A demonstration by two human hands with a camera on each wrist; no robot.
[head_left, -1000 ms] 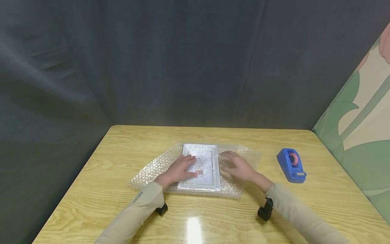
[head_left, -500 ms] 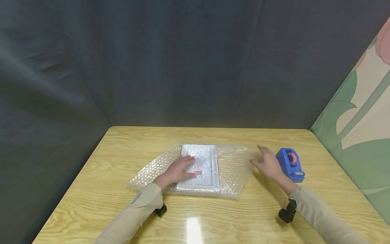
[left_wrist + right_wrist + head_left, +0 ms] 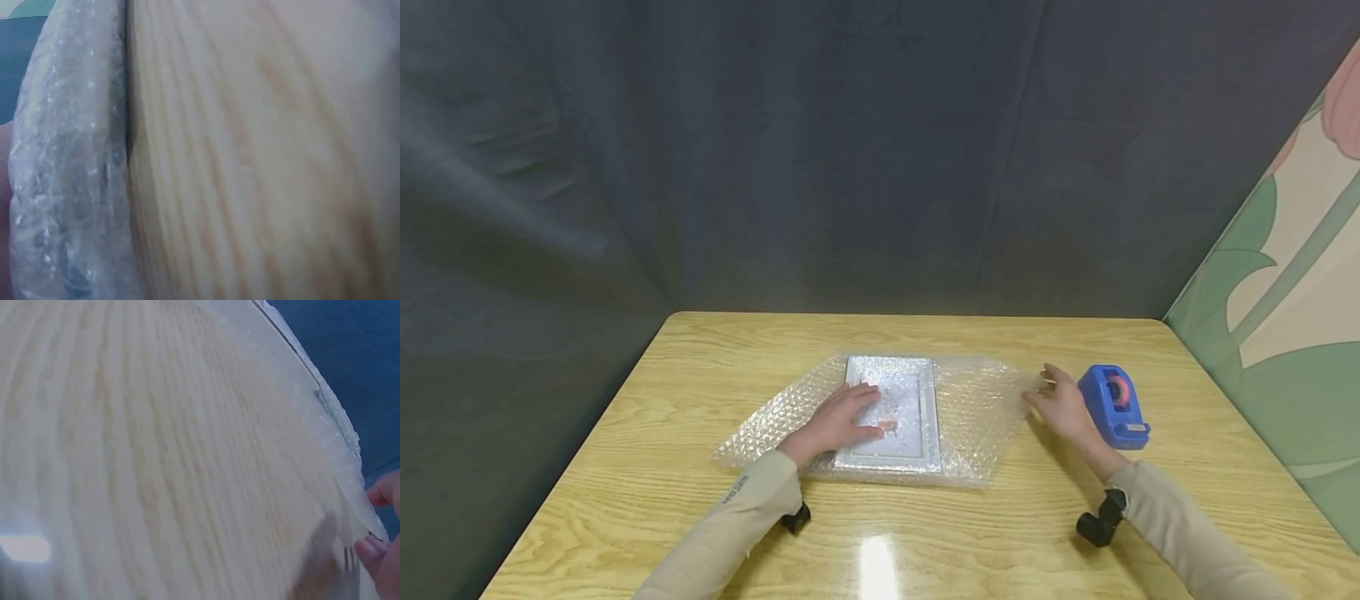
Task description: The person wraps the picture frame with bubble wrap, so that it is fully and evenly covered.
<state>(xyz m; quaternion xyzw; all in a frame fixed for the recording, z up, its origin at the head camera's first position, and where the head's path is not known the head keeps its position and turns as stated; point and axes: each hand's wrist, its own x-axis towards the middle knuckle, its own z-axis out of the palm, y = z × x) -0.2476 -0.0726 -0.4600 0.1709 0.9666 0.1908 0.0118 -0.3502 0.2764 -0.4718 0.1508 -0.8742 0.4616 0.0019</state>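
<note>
A pale picture frame (image 3: 929, 417) lies flat on the wooden table, with bubble wrap (image 3: 977, 417) over it and spreading to both sides. In the left wrist view, the wrapped edge of bubble wrap (image 3: 69, 162) stands close to the camera. My left hand (image 3: 842, 417) rests with spread fingers on the frame's left half. At the wrap's right edge is my right hand (image 3: 1063, 408), fingers bent a little and thumb at the edge. The right wrist view shows its thumb (image 3: 372, 550) and a finger apart, beside the film's rim.
A blue tape dispenser (image 3: 1116, 408) with a pink roll stands just right of my right hand. Dark cloth (image 3: 850, 167) hangs behind the wooden table (image 3: 775, 333); a floral-patterned cloth (image 3: 1292, 333) is at the right.
My right hand has moved right from beside the frame to the bubble wrap's right edge, and its fingers have drawn in slightly. The left hand has stayed on the frame.
</note>
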